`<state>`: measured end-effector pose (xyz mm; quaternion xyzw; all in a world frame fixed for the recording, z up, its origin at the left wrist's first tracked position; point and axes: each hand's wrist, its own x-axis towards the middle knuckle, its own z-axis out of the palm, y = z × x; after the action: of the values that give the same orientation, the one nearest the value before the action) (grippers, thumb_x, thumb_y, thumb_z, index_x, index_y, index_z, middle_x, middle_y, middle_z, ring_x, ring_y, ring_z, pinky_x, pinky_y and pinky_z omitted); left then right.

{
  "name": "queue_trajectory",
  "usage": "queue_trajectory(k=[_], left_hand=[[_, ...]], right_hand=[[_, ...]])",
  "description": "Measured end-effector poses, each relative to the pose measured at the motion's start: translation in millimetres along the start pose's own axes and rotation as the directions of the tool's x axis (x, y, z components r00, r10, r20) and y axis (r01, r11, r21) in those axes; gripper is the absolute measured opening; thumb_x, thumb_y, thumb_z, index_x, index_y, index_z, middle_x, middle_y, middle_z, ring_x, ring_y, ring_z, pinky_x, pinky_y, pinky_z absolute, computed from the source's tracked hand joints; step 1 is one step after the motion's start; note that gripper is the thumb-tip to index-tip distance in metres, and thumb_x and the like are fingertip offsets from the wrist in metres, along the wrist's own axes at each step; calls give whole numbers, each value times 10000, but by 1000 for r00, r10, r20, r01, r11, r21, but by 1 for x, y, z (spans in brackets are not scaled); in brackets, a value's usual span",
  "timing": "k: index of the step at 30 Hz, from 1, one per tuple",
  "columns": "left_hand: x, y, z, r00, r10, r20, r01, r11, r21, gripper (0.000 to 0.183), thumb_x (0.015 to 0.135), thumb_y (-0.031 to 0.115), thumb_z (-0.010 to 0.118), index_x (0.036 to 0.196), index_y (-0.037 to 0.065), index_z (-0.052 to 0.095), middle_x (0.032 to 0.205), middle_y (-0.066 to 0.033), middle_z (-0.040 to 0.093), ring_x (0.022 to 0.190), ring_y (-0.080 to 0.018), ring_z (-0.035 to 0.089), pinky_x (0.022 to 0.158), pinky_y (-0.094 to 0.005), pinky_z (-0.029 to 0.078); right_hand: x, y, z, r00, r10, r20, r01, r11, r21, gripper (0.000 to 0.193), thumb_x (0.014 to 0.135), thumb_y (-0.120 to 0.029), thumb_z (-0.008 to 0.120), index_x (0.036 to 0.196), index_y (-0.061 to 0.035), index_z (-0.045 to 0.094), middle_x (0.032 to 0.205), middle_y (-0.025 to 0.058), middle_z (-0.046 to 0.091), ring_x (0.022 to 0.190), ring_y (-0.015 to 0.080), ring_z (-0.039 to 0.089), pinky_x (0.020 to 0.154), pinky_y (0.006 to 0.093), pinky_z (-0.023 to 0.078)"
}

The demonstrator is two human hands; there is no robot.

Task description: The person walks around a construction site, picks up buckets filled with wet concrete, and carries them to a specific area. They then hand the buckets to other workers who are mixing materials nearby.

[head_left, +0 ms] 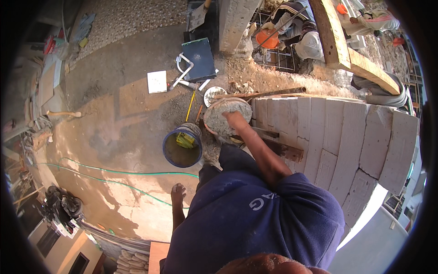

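My right hand (236, 120) reaches over a round tub (247, 102) filled with grey wet mortar (216, 119). Its fingers look curled and close to the mortar's surface; whatever they may grip is too small to make out. At my left side my left hand (178, 190) hangs in the air with its fingers a little apart, holding nothing. Between the two hands, left of the tub, stands a dark blue-rimmed bucket (165, 153) of murky water. A yellow crumpled packet or cloth (185, 140) lies in it, against the far wall.
A pale block wall (315, 123) rises close on my right. Beyond the tub are a white bucket (211, 98), white pipes (183, 68) and a dark board (199, 57). A green hose (137, 173) crosses the floor at left. Co-workers handle an orange bucket (268, 39) near wooden beams (331, 34).
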<state>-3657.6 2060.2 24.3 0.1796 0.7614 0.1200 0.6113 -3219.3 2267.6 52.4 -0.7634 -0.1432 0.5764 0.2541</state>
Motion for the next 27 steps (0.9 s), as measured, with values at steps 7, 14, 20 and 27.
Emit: queue_trajectory(k=[7, 14, 20, 27], left_hand=[[-5, 4, -1, 999, -35, -18, 35, 999, 21, 401, 959, 339, 523, 1241, 55, 519, 1116, -77, 606, 1028, -222, 603, 783, -381, 475], [-10, -8, -3, 998, -48, -29, 48, 999, 4, 386, 956, 331, 528, 1229, 57, 530, 1083, -59, 603, 1018, -215, 606, 764, -374, 473], [-10, -19, -11, 996, -71, -49, 70, 997, -14, 379, 954, 332, 531, 1220, 62, 538, 1059, -42, 600, 993, -201, 606, 747, -359, 472], [-2, -5, -3, 999, -40, -31, 41, 999, 21, 410, 944, 358, 548, 1222, 58, 537, 1068, -48, 598, 991, -196, 604, 735, -346, 478]], right_hand=[[22, 4, -10, 999, 42, -4, -42, 999, 19, 456, 872, -323, 622, 973, 121, 596, 705, 128, 557, 582, 243, 515, 546, 435, 413], [44, -9, -26, 1000, 10, 17, -13, 975, 221, 300, 873, -268, 596, 816, 27, 597, 650, 76, 490, 528, 196, 444, 481, 396, 359], [43, -43, -38, 997, 19, -76, 3, 960, 279, 249, 859, -241, 594, 823, 5, 601, 628, 51, 458, 505, 186, 430, 468, 370, 370], [42, -73, -49, 989, 41, -143, 13, 932, 361, 244, 872, -224, 588, 762, -6, 581, 601, 37, 430, 482, 169, 402, 443, 351, 343]])
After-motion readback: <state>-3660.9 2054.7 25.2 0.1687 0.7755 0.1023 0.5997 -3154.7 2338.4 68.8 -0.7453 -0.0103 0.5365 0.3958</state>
